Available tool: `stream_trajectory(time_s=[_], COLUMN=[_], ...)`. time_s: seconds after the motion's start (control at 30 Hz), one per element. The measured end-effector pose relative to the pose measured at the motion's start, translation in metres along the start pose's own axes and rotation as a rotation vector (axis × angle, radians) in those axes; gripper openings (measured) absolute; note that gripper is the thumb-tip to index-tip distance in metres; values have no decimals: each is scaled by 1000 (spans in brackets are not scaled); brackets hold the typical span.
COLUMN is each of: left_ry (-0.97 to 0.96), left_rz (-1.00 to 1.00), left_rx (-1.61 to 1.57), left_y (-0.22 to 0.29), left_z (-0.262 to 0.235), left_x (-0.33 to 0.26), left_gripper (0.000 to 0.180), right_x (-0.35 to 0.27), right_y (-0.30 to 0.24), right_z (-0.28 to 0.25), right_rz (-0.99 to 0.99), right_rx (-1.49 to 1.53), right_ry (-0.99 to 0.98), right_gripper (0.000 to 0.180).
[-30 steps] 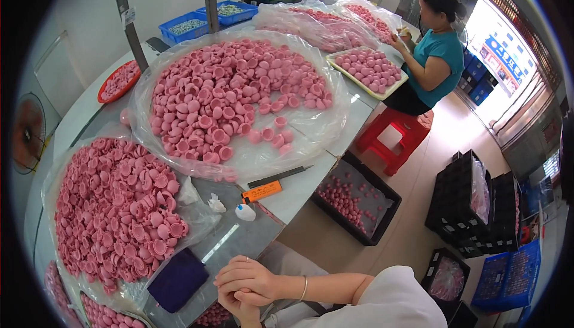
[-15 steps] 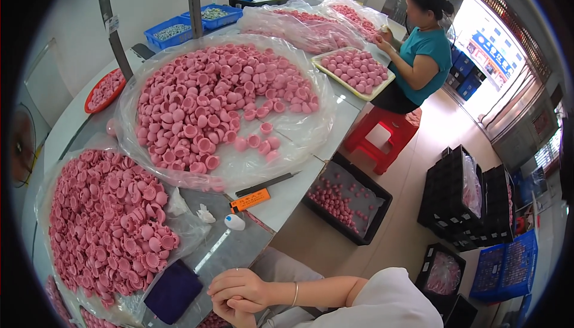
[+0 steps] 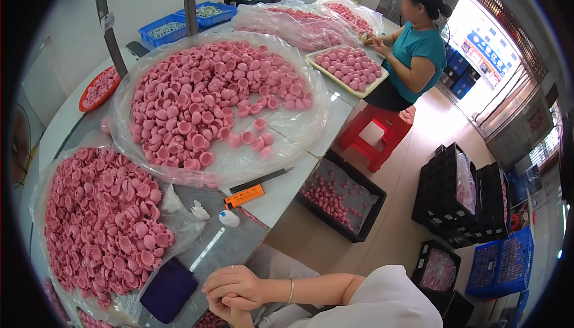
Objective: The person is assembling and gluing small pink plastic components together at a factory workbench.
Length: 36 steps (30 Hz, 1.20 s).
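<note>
My right hand (image 3: 234, 282), with a thin bracelet at the wrist, lies folded over my left hand (image 3: 229, 311) at the table's near edge. Both are closed against each other, and no object shows in them. Beside them lies a dark purple cloth pad (image 3: 169, 291). Left of the pad, a heap of pink hollow half-shells (image 3: 98, 220) fills a clear plastic bag. Farther up, a white-and-blue rounded object (image 3: 229, 218), an orange utility knife (image 3: 244, 196) and a slim dark tool (image 3: 258, 180) lie near a larger bag of pink half-shells (image 3: 191, 101).
A co-worker in a teal top (image 3: 421, 59) sits on a red stool (image 3: 375, 139) by a tray of pink balls (image 3: 353, 68). A black crate of pink balls (image 3: 365, 229) stands on the floor. Metal posts (image 3: 190, 5) rise from the table; blue trays (image 3: 156, 40) stand behind.
The whole view has shifted slightly, so things sit a little farther left and higher. My hands stay folded together. The co-worker's hands have moved slightly over the tray's far side.
</note>
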State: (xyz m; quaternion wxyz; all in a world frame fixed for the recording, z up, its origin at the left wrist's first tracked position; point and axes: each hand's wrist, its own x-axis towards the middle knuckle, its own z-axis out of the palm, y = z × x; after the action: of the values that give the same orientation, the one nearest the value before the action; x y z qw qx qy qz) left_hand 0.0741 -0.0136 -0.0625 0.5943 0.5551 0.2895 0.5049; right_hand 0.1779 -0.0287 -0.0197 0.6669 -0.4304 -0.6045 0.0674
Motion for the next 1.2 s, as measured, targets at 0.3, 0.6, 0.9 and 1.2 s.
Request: stream_trajectory(time_s=[0.3, 0.6, 0.9, 1.2], left_ry=[-178, -66, -71, -102], left_rz=[1, 32, 34, 3], left_rx=[65, 62, 65, 50], left_y=[-10, 7, 4, 13], left_z=[-13, 7, 5, 11], left_x=[-2, 7, 8, 11], left_gripper=[23, 28, 28, 27], right_x=[-2, -4, -5, -5], right_y=[2, 3, 3, 4], right_z=[-5, -4, -3, -4], right_rz=[4, -35, -31, -43], right_rx=[4, 3, 3, 13], right_ry=[7, 18, 28, 56], right_gripper=[19, 18, 18, 18])
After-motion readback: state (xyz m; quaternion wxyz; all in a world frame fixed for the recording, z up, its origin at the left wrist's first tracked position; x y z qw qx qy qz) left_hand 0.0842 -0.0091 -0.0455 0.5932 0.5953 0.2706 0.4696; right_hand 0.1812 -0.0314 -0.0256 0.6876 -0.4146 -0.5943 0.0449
